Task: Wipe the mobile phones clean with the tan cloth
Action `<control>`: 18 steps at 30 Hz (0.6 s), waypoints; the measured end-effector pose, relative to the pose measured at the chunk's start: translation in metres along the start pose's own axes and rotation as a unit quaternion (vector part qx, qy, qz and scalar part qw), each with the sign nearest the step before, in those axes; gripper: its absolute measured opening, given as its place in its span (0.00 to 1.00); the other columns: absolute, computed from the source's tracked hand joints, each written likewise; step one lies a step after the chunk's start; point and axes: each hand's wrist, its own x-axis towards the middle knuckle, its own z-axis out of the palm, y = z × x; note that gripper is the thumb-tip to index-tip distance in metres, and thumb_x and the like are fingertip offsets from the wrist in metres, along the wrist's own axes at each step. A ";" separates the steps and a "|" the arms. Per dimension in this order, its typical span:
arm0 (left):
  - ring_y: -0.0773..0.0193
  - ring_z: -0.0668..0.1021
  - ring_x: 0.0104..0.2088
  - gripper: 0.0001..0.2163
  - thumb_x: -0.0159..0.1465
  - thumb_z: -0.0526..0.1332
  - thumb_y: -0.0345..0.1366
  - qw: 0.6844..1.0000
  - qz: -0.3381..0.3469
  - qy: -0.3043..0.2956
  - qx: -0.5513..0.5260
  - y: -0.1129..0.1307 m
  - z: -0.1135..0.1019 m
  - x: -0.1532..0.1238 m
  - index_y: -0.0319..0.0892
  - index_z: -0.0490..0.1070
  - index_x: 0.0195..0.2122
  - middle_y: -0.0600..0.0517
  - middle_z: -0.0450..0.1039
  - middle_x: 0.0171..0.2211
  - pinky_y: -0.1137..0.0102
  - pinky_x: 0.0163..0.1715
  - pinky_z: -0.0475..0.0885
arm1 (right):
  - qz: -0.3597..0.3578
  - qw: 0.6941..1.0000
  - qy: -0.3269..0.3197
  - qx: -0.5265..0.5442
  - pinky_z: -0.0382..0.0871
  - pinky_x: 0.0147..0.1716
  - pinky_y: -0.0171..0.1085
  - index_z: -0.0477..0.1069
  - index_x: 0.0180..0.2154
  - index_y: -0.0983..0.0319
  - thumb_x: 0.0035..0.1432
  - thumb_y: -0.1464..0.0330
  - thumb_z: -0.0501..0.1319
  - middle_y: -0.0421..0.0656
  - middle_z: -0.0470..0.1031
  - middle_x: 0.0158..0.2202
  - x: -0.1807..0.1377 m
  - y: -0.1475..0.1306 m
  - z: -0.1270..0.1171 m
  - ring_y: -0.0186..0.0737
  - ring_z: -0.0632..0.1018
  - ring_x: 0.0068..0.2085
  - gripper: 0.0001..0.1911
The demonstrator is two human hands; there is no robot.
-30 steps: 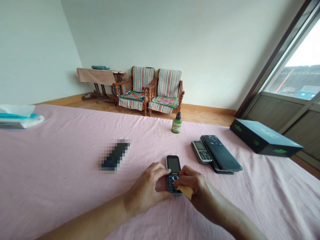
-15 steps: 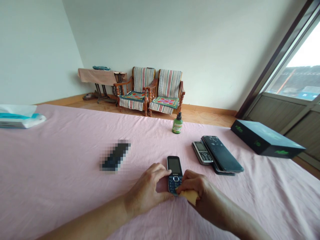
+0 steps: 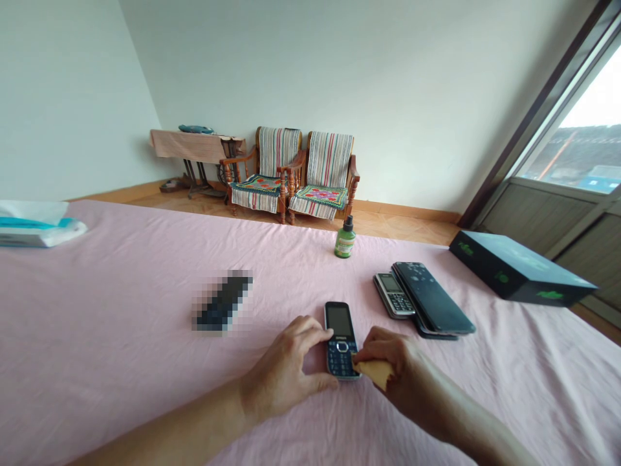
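Note:
A dark blue keypad phone [image 3: 339, 323] lies face up on the pink cloth, its screen end pointing away from me. My left hand [image 3: 291, 362] steadies it, fingertips on its left edge and thumb by its lower end. Pinched in my right hand [image 3: 395, 356] is a folded yellow cloth [image 3: 376, 372], whose tip touches the right side of the keys. To the right, a silver keypad phone [image 3: 395, 296] rests beside a stack of dark smartphones [image 3: 431, 298]. On the left lies a pixelated dark object [image 3: 223, 302], its details blurred out.
A green bottle with a black cap [image 3: 345, 239] stands near the far edge of the pink-covered surface [image 3: 121, 291]. At the right is a black box [image 3: 519, 268], at the far left a tissue pack [image 3: 41, 232]. Two wooden chairs [image 3: 320, 168] stand beyond.
My right hand has moved slightly right with the yellow cloth, from the lower middle of the keys to their right side. My left hand and the phone stay in place.

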 end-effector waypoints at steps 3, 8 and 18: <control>0.57 0.72 0.47 0.26 0.49 0.73 0.33 1.000 0.005 0.002 -0.001 0.001 0.000 0.001 0.45 0.70 0.50 0.50 0.69 0.45 0.63 0.49 0.68 | 0.003 1.000 0.000 -0.009 0.61 0.27 0.30 0.76 0.28 0.61 0.53 0.83 0.54 0.40 0.71 0.31 0.001 -0.003 0.005 0.32 0.73 0.31 0.16; 0.58 0.72 0.45 0.23 0.52 0.72 0.36 1.000 0.020 0.011 -0.002 -0.001 0.002 0.000 0.45 0.70 0.49 0.51 0.70 0.44 0.64 0.47 0.69 | -0.005 0.999 0.008 -0.040 0.60 0.28 0.31 0.76 0.28 0.60 0.51 0.84 0.53 0.40 0.70 0.30 0.002 -0.008 0.011 0.32 0.72 0.31 0.17; 0.57 0.73 0.46 0.25 0.50 0.72 0.33 1.000 0.020 0.009 -0.013 -0.003 0.002 0.001 0.45 0.70 0.49 0.50 0.69 0.44 0.63 0.48 0.69 | -0.010 0.999 0.008 -0.043 0.59 0.28 0.31 0.77 0.29 0.60 0.50 0.85 0.53 0.40 0.69 0.30 0.004 -0.007 0.012 0.33 0.71 0.31 0.19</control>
